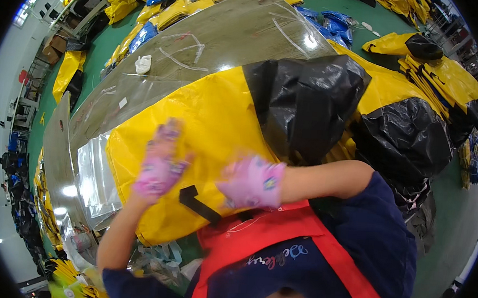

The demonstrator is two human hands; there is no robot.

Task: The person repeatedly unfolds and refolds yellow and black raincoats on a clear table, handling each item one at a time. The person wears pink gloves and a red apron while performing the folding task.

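Yellow-black plastic cover (219,120), crinkly, under both gloved hands.

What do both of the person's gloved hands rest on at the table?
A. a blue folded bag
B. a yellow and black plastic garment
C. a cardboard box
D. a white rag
B: the left hand and right hand, in pink gloves, lie on the yellow and black plastic garment spread over the table.

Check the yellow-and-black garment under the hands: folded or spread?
Spread. The yellow-and-black garment lies flat across the table, both gloved hands, left hand and right hand, on it.
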